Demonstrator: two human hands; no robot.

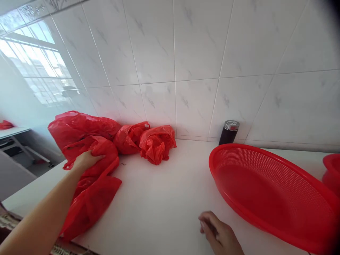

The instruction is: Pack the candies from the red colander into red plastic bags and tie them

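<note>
At the left of the table, my left hand (89, 159) is on a crumpled red plastic bag (107, 150), its thumb stretched across the film and the other fingers sunk into the folds. That bag's loose lower part (92, 205) spreads toward the table's near edge. A larger, full-looking red bag (82, 124) lies behind it against the wall. My right hand (221, 232) hovers low near the front edge, fingers curled toward the thumb, with nothing visible in them. It is left of a red oval plastic basket (255, 187), apart from it.
Two bunched red bags, one (130, 136) beside the other (158, 143), sit along the tiled wall (196, 53). A dark flask (228, 132) with a silver lid stands behind the basket. Another red container (332, 173) is at the right edge of the white table (159, 205).
</note>
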